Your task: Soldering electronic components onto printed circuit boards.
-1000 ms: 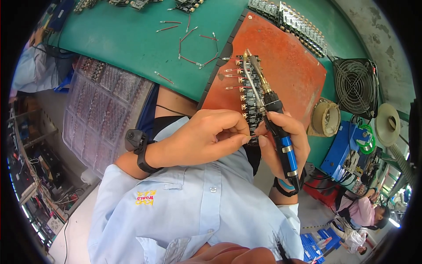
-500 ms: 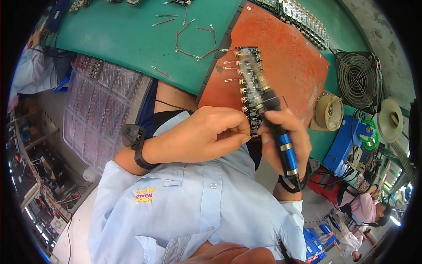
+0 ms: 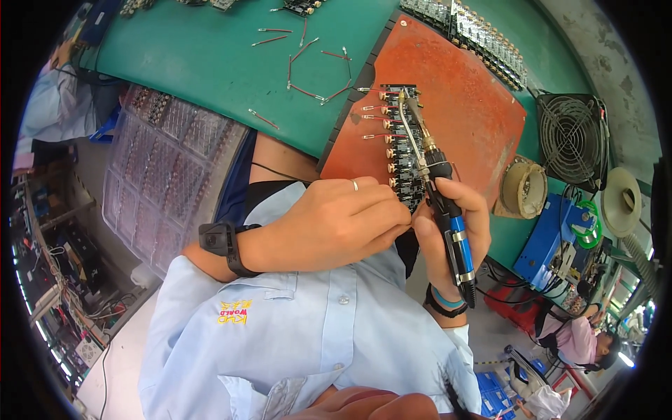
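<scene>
A strip of small black circuit boards (image 3: 400, 152) lies lengthwise on the orange-red mat, brass-coloured round parts along its left edge. Several short red wires (image 3: 376, 136) stick out leftward from its far part. My right hand (image 3: 458, 227) grips a blue-and-black soldering iron (image 3: 458, 241) with a thin metal feed tube beside its barrel. The tip is over the far end of the strip; whether it touches cannot be told. My left hand (image 3: 350, 222) is closed at the strip's near end, its back upward. What its fingertips pinch is hidden.
Loose red wires (image 3: 306, 91) lie on the green table left of the orange-red mat (image 3: 462, 91). Finished-looking board strips (image 3: 483, 45) stand at the back. Rightward are a fan (image 3: 570, 136), a round pot (image 3: 523, 190) and a blue device (image 3: 546, 234). A clear compartment tray (image 3: 168, 168) sits at left.
My left hand has rolled over, so its back and ring now show. The soldering iron, blurred before, is now sharp, with its tip at the strip's far end. The whole view has shifted slightly.
</scene>
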Demonstrator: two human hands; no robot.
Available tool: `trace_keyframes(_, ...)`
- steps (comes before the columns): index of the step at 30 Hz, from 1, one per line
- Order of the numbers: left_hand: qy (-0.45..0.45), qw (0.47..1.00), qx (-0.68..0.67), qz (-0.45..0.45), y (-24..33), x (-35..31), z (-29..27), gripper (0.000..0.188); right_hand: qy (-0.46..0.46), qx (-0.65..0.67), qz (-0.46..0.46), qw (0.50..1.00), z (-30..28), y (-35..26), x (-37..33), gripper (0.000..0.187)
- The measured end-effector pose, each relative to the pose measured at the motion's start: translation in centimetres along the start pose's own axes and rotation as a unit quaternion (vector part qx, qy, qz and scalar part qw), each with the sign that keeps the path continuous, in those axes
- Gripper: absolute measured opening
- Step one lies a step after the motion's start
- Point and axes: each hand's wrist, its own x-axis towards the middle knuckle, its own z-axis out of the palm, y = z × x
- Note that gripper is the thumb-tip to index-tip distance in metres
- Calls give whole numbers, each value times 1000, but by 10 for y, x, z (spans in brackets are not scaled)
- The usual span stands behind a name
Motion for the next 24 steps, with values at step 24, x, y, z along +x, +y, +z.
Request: trace_keyframes(24, 83, 996, -15, -20, -12, 2, 3, 18, 71, -35, -44, 996, 3, 4, 4, 41)
